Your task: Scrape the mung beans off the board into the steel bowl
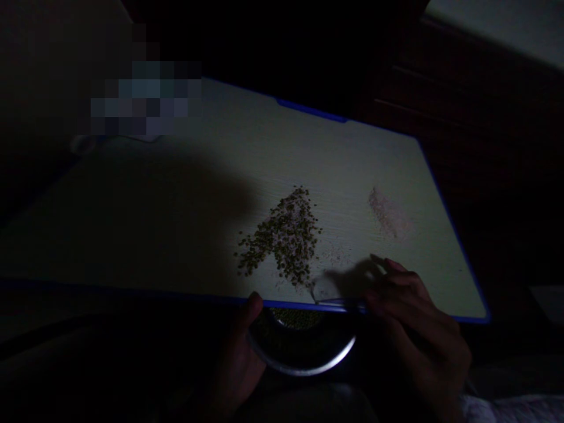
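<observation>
- Nearest, bottom right: a rumpled white cloth (511, 409) at the edge of the frame, dim & barely readable.
- Left hand (238, 358): closed around a round steel bowl (304, 361), thumb up on the rim, other fingers curled out of sight in the dark (exact finger spots can't be made out). Bowl sits just below the near edge of the board, its polished rim catching the light, w/ small green beans (296, 319) in the bottom.
- Right hand (416, 317): fingers curved, thumb & fingers closed in a pinch on a clear scraper (328, 291), thin, stiff-looking, translucent (maybe a plastic card, too dim to be sure). It lies almost along the near edge, left of the hand.
- Handling: scraper low & flat on the board, bowl tight under the lip, is the clean way w/ grains this small; fewer strays.
- Board (335, 153): pale laminate, fine wood-grain lines, glossy blue trim (311, 110) along the edges.
- Middle: rough wedge of green seeds (284, 235), dry & matte, pink specks mixed in, a few loose bits between it & the scraper.
- Right of that: faint smear of pink powder (385, 211), fine & chalky.
- Far: dark wood drawers (453, 100) on the right, a pixel-blurred patch (145, 97) on the left.
</observation>
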The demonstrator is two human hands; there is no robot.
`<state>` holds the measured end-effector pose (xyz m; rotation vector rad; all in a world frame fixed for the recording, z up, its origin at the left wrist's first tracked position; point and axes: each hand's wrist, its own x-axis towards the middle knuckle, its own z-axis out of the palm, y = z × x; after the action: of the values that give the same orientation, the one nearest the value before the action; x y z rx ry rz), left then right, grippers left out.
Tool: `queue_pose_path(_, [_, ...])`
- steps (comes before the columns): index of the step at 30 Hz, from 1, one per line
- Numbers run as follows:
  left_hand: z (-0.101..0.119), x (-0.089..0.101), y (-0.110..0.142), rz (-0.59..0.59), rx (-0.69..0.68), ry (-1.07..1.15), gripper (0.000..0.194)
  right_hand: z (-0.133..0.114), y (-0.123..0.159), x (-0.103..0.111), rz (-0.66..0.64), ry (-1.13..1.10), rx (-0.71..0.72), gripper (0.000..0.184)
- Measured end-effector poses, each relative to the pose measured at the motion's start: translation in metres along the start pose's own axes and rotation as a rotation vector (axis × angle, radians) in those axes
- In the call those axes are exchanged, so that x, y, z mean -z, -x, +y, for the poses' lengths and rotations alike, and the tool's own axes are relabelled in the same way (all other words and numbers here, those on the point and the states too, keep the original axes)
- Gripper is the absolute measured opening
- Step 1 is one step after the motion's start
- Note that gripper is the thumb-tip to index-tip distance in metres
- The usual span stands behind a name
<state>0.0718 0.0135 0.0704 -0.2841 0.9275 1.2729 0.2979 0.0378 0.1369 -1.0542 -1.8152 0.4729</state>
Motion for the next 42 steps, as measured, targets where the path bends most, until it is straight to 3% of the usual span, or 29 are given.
queue_pose_path(5, [0.000,0.001,0.001,-0.027,-0.019,-0.033,0.021,-0.003,0.003,-0.003,0.046,0.072,-0.085,0.042])
queue_pose_path(11, [0.000,0.003,0.000,-0.028,0.033,0.005,0.018,-0.001,0.006,-0.004,0.194,0.293,-0.261,0.026])
queue_pose_path(16, [0.001,0.002,0.001,-0.042,0.007,0.023,0.010,0.001,0.002,-0.003,0.184,0.279,-0.197,0.027])
queue_pose_path(26, [0.001,0.003,-0.002,-0.069,0.040,0.085,0.009,0.004,-0.026,-0.009,0.009,0.164,-0.045,0.034])
queue_pose_path(33, [0.000,0.004,-0.002,-0.068,0.032,0.075,0.010,0.000,-0.012,-0.005,0.169,0.082,-0.075,0.037])
queue_pose_path(42, [0.001,0.004,0.001,-0.135,0.031,0.071,0.014,-0.007,-0.003,-0.009,0.087,0.139,-0.087,0.038])
